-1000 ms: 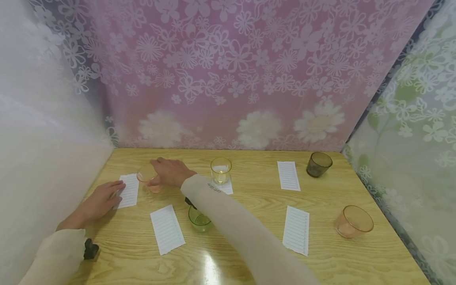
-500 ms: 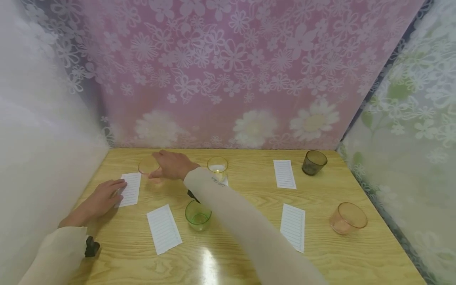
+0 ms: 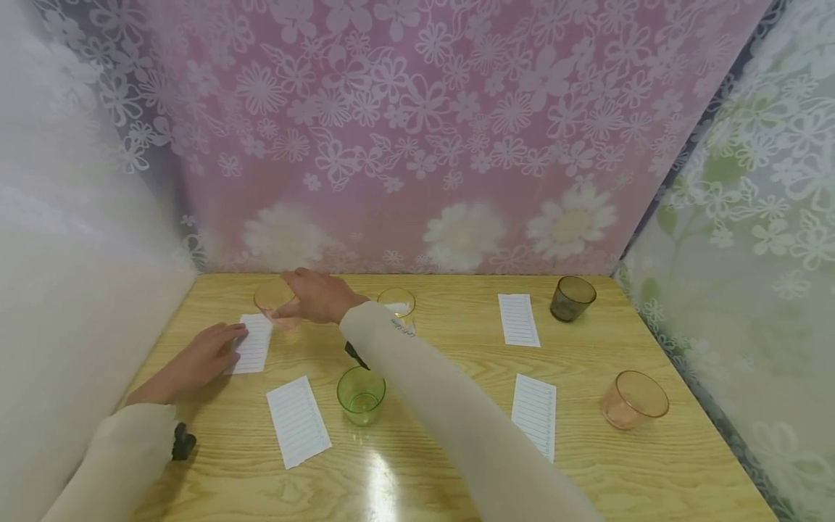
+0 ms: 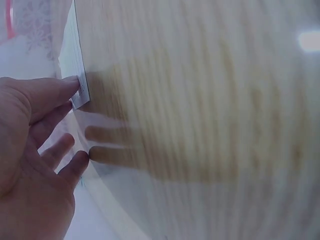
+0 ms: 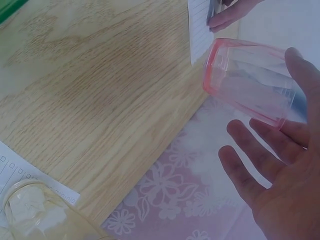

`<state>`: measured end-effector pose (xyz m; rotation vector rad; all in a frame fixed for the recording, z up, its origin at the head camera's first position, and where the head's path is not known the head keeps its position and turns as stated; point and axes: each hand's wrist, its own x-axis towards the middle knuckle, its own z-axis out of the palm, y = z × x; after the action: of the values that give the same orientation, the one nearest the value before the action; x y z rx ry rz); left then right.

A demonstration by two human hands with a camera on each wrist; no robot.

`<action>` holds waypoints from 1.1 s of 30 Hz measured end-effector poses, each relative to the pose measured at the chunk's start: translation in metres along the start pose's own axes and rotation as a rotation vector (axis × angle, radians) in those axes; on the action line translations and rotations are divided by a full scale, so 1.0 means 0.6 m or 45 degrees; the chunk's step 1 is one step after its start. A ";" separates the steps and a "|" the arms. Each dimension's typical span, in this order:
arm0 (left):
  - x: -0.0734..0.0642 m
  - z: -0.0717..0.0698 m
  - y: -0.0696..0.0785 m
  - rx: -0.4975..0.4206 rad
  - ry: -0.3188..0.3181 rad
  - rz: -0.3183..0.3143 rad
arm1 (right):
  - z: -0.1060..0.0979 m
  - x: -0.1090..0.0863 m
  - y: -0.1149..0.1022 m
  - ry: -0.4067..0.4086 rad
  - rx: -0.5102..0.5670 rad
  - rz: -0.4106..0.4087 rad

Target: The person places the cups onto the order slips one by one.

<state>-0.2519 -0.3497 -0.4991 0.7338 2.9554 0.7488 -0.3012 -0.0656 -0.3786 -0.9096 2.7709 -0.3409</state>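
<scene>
My right hand [image 3: 320, 296] grips a clear pinkish cup [image 3: 285, 319] by its rim at the far left of the table. In the right wrist view the cup [image 5: 250, 80] is held between thumb and fingers, its pink base towards the paper. Close by, my left hand [image 3: 205, 359] pinches the edge of a lined paper slip [image 3: 254, 344]. The left wrist view has the thumb over the slip's [image 4: 72, 65] corner and the other fingers loosely bent.
A green cup [image 3: 362, 397] and another lined slip [image 3: 298, 422] lie nearer the front. The sleeve partly covers a yellow cup [image 3: 399, 299]. To the right are two slips [image 3: 519, 320], a dark cup [image 3: 572, 299] and an orange cup [image 3: 633, 400]. Patterned cloth [image 3: 417, 145] rises behind.
The pinkish cup has risen and moved slightly away in my right hand. My left hand has slid the paper slip to the right, towards the place below the cup.
</scene>
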 end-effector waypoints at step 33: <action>0.053 0.031 0.057 -0.019 -0.048 0.048 | 0.025 -0.012 0.014 0.066 0.081 -0.059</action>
<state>-0.2632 -0.3007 -0.4971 0.7953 2.9071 0.7496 -0.2961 -0.0570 -0.3942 -0.9644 2.7719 -0.4636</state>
